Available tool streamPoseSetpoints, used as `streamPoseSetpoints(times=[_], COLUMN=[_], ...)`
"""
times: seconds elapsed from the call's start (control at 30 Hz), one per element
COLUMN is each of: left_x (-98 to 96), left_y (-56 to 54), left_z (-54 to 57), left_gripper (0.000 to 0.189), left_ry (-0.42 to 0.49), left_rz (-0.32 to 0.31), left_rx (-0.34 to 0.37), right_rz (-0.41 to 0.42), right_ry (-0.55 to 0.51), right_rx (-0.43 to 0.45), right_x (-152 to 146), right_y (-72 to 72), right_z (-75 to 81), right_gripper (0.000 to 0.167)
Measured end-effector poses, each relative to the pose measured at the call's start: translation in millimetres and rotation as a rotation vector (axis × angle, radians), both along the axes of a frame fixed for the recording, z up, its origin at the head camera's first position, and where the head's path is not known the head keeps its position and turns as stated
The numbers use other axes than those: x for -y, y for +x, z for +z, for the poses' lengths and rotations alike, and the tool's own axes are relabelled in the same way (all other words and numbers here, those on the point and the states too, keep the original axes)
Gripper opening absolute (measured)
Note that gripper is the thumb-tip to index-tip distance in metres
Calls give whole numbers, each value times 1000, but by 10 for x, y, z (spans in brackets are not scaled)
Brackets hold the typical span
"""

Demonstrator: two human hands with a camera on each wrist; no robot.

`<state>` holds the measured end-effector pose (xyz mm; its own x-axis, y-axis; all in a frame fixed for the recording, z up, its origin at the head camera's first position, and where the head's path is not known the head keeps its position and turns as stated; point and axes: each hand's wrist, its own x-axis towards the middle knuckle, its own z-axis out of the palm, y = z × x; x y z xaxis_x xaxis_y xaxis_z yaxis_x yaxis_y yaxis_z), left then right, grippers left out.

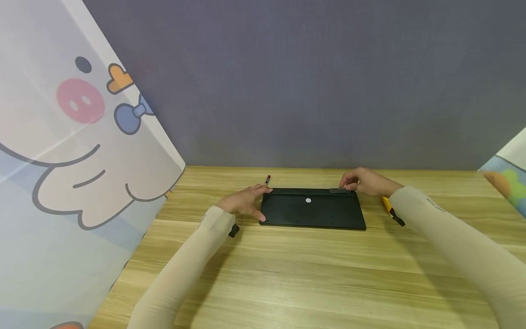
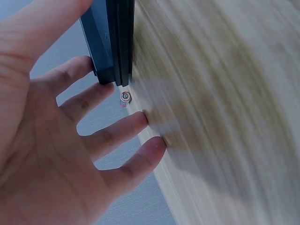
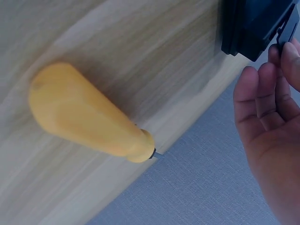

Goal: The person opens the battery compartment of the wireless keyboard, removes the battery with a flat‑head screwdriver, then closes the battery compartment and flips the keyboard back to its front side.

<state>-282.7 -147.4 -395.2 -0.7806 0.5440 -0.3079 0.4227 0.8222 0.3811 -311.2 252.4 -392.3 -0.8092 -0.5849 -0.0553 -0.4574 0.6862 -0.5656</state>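
Observation:
A black keyboard (image 1: 312, 212) lies face down on the wooden table, a small white round sticker (image 1: 308, 200) on its underside. My left hand (image 1: 246, 201) spans its left end, thumb on the front corner and index finger at the back corner. In the left wrist view the fingers are spread, two of them touching the keyboard end (image 2: 101, 42). At the back right, my right hand (image 1: 361, 181) pinches a thin black cover (image 1: 339, 190) between thumb and fingers over the raised rear strip. The right wrist view shows that cover (image 3: 288, 28) tilted up from the strip.
A small battery (image 1: 268, 180) with a red end lies behind the keyboard's left corner. Right of the keyboard is a yellow-handled tool (image 3: 89, 112) with a thin dark shaft. A small black object (image 1: 234, 230) sits by the left sleeve. A grey wall (image 1: 312, 91) rises behind the table.

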Motion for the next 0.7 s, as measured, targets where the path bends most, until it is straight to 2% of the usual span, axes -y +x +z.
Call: streamPoseSetpoints(times=[0.43, 0.6, 0.7], left_x=[-8, -9, -13], left_y=[-1, -8, -5], left_z=[-1, -18, -20], left_gripper=[98, 98, 99], left_ry=[-3, -15, -19], left_rz=[10, 10, 12], left_rx=[8, 4, 2], right_rz=[9, -14, -32], right_ry=[0, 8, 15], right_rx=[-9, 13, -3], right_x=[-7, 5, 8], right_y=[0, 20, 43], right_z=[-17, -11, -19], right_gripper=[17, 15, 15])
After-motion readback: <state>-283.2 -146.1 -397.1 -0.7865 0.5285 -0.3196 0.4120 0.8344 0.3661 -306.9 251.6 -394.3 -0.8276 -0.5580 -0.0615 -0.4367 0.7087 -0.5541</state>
